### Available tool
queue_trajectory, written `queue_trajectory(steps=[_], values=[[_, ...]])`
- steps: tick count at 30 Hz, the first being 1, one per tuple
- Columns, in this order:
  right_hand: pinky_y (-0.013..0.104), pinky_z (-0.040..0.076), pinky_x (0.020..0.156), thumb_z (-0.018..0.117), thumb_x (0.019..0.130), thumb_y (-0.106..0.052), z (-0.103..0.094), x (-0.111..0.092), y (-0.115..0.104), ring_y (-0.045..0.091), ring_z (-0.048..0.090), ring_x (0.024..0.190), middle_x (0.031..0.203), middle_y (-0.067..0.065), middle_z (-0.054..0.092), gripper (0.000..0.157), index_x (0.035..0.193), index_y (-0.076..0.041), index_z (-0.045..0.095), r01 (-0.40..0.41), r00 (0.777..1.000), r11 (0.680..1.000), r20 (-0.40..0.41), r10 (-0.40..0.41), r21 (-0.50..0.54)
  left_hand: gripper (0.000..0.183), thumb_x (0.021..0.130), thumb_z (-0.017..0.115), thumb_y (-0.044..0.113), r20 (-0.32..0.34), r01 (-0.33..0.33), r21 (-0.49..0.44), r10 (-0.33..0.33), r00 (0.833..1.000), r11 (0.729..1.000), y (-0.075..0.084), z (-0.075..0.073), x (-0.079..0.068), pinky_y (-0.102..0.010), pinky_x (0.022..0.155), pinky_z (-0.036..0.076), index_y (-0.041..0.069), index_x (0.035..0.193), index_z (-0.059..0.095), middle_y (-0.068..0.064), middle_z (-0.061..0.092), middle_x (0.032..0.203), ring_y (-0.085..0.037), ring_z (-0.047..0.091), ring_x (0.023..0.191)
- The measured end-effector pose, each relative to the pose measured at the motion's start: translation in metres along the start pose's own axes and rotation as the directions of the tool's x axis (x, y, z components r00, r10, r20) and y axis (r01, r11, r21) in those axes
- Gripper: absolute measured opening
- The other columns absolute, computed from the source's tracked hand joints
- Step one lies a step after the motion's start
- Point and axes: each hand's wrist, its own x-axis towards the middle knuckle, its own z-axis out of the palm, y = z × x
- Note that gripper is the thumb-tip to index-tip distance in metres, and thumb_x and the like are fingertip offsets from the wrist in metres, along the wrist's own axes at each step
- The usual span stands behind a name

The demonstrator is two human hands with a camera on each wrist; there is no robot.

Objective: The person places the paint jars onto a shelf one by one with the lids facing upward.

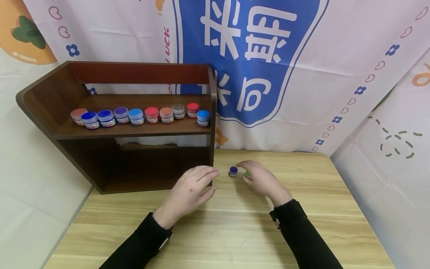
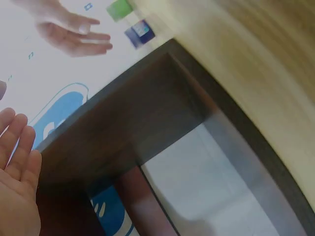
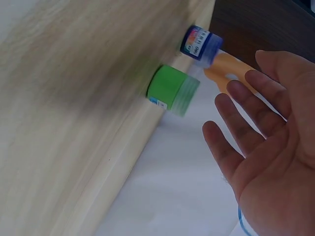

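Two small paint jars stand on the table beside the shelf's right side. One is dark blue with a purple-blue lid; the other is a green jar, mostly covered by my right hand in the head view. That right hand hovers over the green jar with fingers relaxed and apart, and the right wrist view shows a gap between it and both jars. My left hand is held in front of the shelf's lower right corner, fingers loosely extended and nothing in them.
A dark brown two-level shelf stands at the back left. Along its upper board runs a row of several paint jars with red, orange, blue, purple and grey lids, among them a light blue one. Printed cloth hangs behind the wooden table.
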Motion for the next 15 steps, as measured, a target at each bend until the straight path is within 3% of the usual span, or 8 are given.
queue_trajectory(steps=[7,15], values=[[0.06,0.058,0.13,0.076,0.11,-0.007,0.008,0.014,-0.003,0.041,0.071,0.151,0.162,0.019,0.073,0.048,0.158,-0.004,0.071,0.052,0.999,0.991,0.018,-0.05,-0.121,0.055,0.102,0.096,0.03,0.025,-0.012,-0.017,0.012,1.0,1.0,0.006,0.011,-0.004,-0.047,0.12,0.066,0.014,0.151,0.076,-0.002,0.08,0.148,-0.023,0.075,0.141],[0.057,0.061,0.126,0.075,0.111,-0.006,0.016,0.021,-0.003,0.04,0.072,0.149,0.161,0.017,0.074,0.048,0.158,-0.008,0.072,0.024,0.999,0.99,0.047,-0.018,-0.141,0.047,0.108,0.088,0.031,0.103,0.0,-0.037,0.004,0.995,0.999,0.01,0.02,-0.006,-0.047,0.123,0.064,0.015,0.151,0.076,0.0,0.079,0.15,-0.021,0.074,0.143]])
